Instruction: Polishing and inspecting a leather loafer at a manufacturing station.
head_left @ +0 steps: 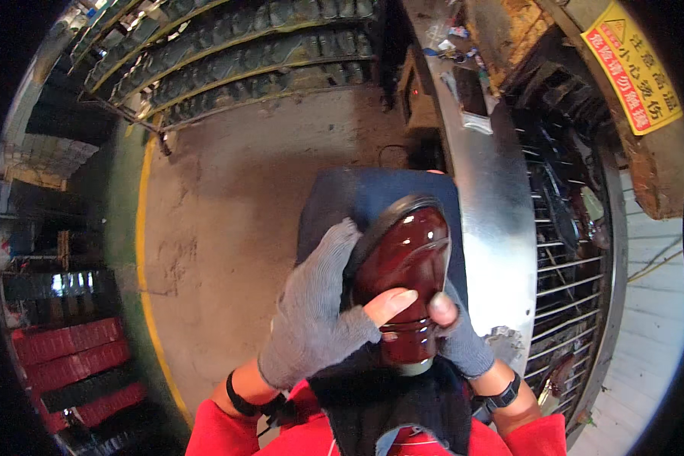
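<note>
A glossy dark red boot (pixel 404 262) with a black sole is held in front of my body, its toe pointing away and its shaft toward me. My left hand (pixel 315 300), in a grey fingerless glove, wraps the sole side, with the thumb pressed across the upper near the ankle. From the other side my right hand (pixel 460 334), gloved alike, grips the boot near the ankle; its thumb shows and most of its fingers are hidden. Beneath the boot, a dark blue surface (pixel 334 194) extends forward; I cannot tell what it is.
A shiny metal counter (pixel 501 235) runs along my right, beside a barred rack (pixel 566 304) holding dark items. A yellow-and-red warning sign (pixel 634 68) is above it. Shelves of dark footwear (pixel 258 61) stand ahead. Red stacked items (pixel 76 351) are at left, past a yellow floor line (pixel 141 251).
</note>
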`<state>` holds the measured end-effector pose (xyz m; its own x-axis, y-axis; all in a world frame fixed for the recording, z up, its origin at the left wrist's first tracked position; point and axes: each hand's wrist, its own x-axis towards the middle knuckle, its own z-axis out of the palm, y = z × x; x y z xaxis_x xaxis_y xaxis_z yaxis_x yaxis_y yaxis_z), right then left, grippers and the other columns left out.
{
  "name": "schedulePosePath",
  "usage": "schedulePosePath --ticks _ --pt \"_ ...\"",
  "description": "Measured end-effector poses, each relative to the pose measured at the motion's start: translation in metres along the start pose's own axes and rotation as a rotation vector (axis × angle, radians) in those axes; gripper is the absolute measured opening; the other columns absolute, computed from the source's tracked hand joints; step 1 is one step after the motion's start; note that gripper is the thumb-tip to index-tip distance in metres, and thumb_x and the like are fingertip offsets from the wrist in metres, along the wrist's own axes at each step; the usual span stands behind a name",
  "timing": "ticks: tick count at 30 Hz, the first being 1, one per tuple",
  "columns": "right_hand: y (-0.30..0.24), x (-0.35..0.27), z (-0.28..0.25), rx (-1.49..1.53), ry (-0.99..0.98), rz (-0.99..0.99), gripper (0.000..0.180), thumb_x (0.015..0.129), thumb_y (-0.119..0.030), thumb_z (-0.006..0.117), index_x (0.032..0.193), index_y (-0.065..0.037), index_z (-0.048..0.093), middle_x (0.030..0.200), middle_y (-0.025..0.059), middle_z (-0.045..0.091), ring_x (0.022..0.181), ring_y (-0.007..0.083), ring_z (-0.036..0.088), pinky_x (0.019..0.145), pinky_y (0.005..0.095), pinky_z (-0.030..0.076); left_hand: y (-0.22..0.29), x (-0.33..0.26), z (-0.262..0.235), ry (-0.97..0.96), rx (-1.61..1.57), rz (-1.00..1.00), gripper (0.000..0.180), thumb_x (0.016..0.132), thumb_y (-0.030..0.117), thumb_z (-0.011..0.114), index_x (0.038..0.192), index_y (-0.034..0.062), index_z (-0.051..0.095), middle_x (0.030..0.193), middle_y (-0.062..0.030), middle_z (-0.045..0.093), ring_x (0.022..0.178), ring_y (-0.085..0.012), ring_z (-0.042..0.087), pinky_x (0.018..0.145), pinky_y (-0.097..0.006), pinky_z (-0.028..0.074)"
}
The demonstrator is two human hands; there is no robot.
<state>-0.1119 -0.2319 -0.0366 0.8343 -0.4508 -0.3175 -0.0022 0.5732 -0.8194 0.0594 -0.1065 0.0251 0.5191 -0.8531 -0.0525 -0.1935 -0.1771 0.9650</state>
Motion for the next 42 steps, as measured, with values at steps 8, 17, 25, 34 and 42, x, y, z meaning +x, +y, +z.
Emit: schedulePosePath --ticks 8,17,25,34,42 --pt "-0.008 0.017 0.008 0.238 -0.230 0.232 0.110 0.082 -0.066 0.077 0.160 -0.003 0.032 0.149 0.0187 0.052 0.129 0.0301 0.061 0.109 0.0439 0.054 0.035 0.045 -0.013 -0.263 0.067 0.101 0.073 0.092 0.024 0.074 0.154 0.0029 0.041 0.143 -0.0143 0.062 0.135 -0.0227 0.058 0.116 -0.040 0.043" --pt "0.044 0.050 -0.041 0.899 -0.467 0.253 0.063 0.106 -0.047 0.053 0.148 -0.001 0.044 0.144 0.0237 0.057 0.128 0.0348 0.063 0.108 0.0466 0.057 -0.022 0.093 0.025 -0.166 -0.494 0.093 0.047 0.112 0.043 0.045 0.107 0.0025 0.068 0.101 -0.0040 0.062 0.095 -0.0127 0.058 0.088 -0.029 0.048" --pt "0.027 -0.017 -0.049 0.671 -0.077 0.342 0.091 0.090 -0.059 0.070 0.153 0.003 0.046 0.141 0.0247 0.061 0.129 0.0358 0.062 0.112 0.0474 0.050 -0.048 0.083 0.037 -0.064 -0.549 -0.048 0.040 0.108 0.036 0.048 0.123 0.0040 0.066 0.108 -0.0029 0.061 0.101 -0.0107 0.055 0.092 -0.025 0.043" --pt "0.010 -0.024 -0.017 0.103 0.209 0.228 0.064 0.096 -0.035 0.070 0.149 -0.003 0.053 0.134 0.0093 0.067 0.115 0.0195 0.068 0.101 0.0346 0.054 -0.063 0.048 0.061 0.165 0.049 0.344 0.057 0.101 0.032 0.062 0.150 0.0055 0.054 0.144 -0.0255 0.050 0.137 -0.0384 0.048 0.114 -0.043 0.039" --pt "-0.042 -0.098 -0.160 0.115 0.512 -0.050 0.068 0.090 -0.035 0.074 0.146 -0.003 0.054 0.122 0.0141 0.072 0.101 0.0251 0.075 0.090 0.0406 0.064 -0.156 0.083 0.069 -0.568 -0.553 -0.286 0.054 0.111 0.046 0.049 0.146 0.0047 0.057 0.120 -0.0079 0.068 0.107 -0.0159 0.064 0.096 -0.032 0.052"
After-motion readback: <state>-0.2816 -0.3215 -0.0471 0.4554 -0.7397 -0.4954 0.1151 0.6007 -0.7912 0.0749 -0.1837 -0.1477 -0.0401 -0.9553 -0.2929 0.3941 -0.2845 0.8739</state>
